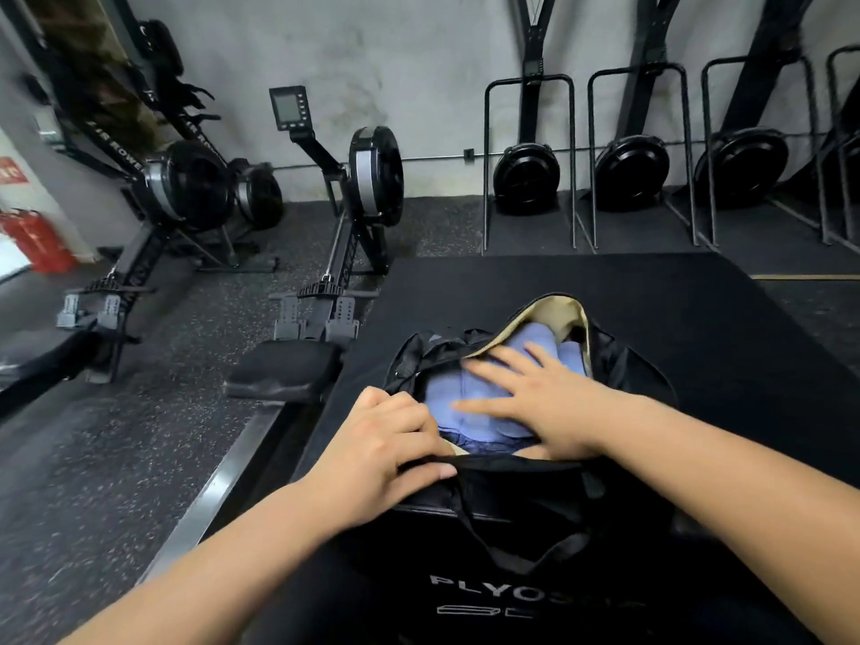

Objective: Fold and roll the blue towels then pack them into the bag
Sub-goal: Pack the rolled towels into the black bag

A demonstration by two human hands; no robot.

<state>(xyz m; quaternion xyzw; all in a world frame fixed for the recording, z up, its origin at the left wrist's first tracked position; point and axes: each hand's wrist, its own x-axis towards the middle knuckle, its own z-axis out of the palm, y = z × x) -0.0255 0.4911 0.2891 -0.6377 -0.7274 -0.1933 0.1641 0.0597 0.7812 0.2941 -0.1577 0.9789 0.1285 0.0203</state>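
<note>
Head view: my right hand [535, 398] spread flat, pressing on towels [440, 402] inside bag [512, 509]; left hand [386, 458] just beside it, fingers curled, gripping bag rim.

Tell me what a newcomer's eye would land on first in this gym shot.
First comes the open black fabric duffel bag at centre, with rolled light-blue towels packed side by side inside. The right hand lies flat on the towels, fingers straight, while the left hand grips the bag's near-left edge. Behind, on the left, black rowing machines stand on the speckled floor against the grey wall.
</note>
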